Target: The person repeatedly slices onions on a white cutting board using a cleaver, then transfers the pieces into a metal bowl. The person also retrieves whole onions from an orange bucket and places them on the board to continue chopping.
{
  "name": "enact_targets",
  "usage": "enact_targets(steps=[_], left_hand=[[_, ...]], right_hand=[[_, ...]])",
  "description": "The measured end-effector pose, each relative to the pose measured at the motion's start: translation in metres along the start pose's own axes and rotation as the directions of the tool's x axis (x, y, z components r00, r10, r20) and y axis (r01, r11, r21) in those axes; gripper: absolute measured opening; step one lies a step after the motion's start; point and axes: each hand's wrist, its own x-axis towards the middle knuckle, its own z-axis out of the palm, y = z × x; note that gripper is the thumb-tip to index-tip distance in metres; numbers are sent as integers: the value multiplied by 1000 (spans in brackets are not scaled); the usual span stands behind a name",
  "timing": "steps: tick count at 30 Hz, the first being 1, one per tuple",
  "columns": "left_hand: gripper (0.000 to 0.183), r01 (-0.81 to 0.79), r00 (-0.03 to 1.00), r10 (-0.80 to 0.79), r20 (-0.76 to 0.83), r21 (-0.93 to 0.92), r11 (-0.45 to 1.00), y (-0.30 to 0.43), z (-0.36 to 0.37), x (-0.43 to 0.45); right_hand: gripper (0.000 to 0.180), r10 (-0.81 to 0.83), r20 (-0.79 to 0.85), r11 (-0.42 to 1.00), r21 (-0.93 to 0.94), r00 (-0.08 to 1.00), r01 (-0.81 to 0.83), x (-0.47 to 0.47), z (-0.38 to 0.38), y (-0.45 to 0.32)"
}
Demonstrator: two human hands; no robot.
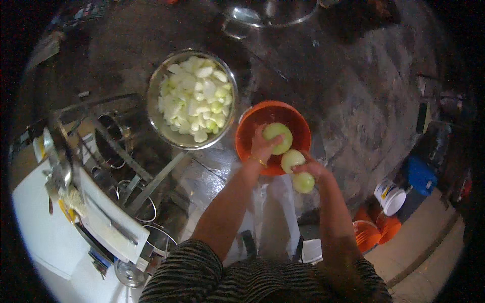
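My left hand [262, 146] is wrapped around a large peeled onion [279, 138], pale green, above an orange bucket [242, 130]. Close beside it, my right hand [314, 167] grips a whiter peeled onion [291, 160] at the bucket's near right rim. Another pale green onion [304, 183] hangs just below that hand's fingers, outside the rim; it also appears held by my right hand. The bucket's bottom is dark and partly hidden behind my hands. To the left stands a round metal bowl [152, 113] heaped with cut onion pieces [195, 96].
A metal rack [140, 163] and a white table [41, 212] with utensils stand at left. A metal pot [265, 19] is at the far edge. At right are a white tub [392, 200], orange buckets [367, 235] and a blue object [422, 176] on the floor.
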Motion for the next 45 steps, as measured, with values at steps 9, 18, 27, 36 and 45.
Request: enact_targets(steps=[9, 18, 27, 36, 45], left_hand=[[72, -112, 993, 107, 49, 106, 988, 84, -29, -138], [72, -135, 973, 106, -205, -136, 981, 140, -118, -297], [72, -382, 905, 204, -374, -502, 776, 128, -271, -445], [76, -569, 594, 52, -803, -373, 733, 43, -491, -576], [81, -654, 398, 69, -915, -231, 721, 7, -600, -596]], right_hand=[[67, -140, 14, 969, 207, 990, 134, -114, -35, -13], [58, -120, -79, 941, 307, 990, 139, -177, -42, -1], [60, -381, -93, 874, 289, 920, 391, -190, 62, -1], [49, -455, 258, 884, 19, 852, 467, -209, 349, 7], [48, -3, 642, 934, -273, 767, 231, -199, 628, 22]])
